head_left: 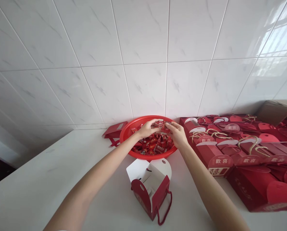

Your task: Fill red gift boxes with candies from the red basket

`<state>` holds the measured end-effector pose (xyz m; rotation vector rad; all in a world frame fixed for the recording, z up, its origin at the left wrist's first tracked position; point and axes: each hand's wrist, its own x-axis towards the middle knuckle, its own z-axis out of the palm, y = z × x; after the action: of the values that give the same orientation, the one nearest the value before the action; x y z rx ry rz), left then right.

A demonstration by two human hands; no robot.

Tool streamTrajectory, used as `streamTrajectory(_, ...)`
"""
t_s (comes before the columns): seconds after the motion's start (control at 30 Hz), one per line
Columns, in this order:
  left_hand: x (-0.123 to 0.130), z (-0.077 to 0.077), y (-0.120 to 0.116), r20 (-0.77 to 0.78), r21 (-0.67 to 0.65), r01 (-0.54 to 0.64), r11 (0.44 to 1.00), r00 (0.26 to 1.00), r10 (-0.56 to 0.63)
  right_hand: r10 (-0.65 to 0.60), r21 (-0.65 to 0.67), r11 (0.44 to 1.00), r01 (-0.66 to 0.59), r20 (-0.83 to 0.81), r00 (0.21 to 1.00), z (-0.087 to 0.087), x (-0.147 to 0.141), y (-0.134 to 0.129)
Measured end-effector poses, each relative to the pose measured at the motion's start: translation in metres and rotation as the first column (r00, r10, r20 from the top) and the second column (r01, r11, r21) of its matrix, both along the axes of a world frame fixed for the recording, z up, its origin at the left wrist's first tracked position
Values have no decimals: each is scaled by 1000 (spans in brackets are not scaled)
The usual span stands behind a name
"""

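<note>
Over a red plastic basket [124, 141] full of red-wrapped candies [153, 146], both of my hands come close together. My left hand [147, 129] has thumb and fingers curved around the left side of some red-wrapped candy [163, 125]. From the other side, my right hand [178, 134] pinches the same candy. How many pieces are between the fingers I cannot tell. In front of the basket stands a dark red gift box [162, 192] with its white-lined flaps spread open and a red cord handle hanging at its right.
Rows of closed red gift boxes [215, 157], some with gold cord handles, fill the right side of the white counter [61, 173]. A folded red box [113, 131] lies left of the basket. At the far right is a brown carton [273, 110]. A tiled wall [145, 86] rises behind.
</note>
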<state>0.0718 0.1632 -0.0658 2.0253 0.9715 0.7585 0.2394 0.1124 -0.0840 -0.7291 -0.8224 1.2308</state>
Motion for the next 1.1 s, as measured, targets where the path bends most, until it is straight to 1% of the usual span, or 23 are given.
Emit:
streamTrajectory(0.1,6,2,5,-206,-71,37,997,977,-51,-85,-7,996,84,-110,990,0,5,5)
streamTrajectory(0.2,18,-5,13,-391,-75,43,996,918,-69,-123,-22,992,121,-179,976,0,10,8)
streamTrajectory(0.27,28,-12,18,-475,-65,38,997,877,-64,-129,-32,992,125,-215,968,0,11,9)
streamTrajectory(0.37,36,-21,22,-532,-69,30,997,845,-63,-127,-40,992,121,-238,963,-2,12,9)
streamTrajectory(0.43,31,-22,24,-527,-84,21,996,848,-62,-121,-39,993,115,-232,965,-2,12,10)
streamTrajectory(0.5,20,-19,26,-495,-118,4,993,867,-62,-116,-39,993,110,-233,966,-2,11,10)
streamTrajectory(0.6,1,-12,29,-410,-194,-45,980,911,-40,-109,-35,994,104,-233,966,-2,11,11)
streamTrajectory(0.67,-7,-9,30,-335,-239,-72,968,942,-12,-104,-29,995,100,-228,968,-3,11,11)
streamTrajectory(0.77,-10,-6,29,-227,-283,-75,956,974,10,-94,-18,996,92,-221,971,-4,11,12)
streamTrajectory(0.83,-8,-4,26,-183,-295,-69,953,983,15,-87,-12,996,86,-219,972,-4,10,12)
streamTrajectory(0.9,-7,-2,24,-170,-287,-74,955,985,25,-82,-8,997,82,-221,972,-4,10,11)
streamTrajectory(0.97,-5,-1,23,-188,-260,-95,961,981,46,-80,-3,997,81,-220,972,-3,9,10)
streamTrajectory(1.1,-5,-2,24,-289,-136,-183,974,947,138,-71,3,997,73,-209,975,-2,9,9)
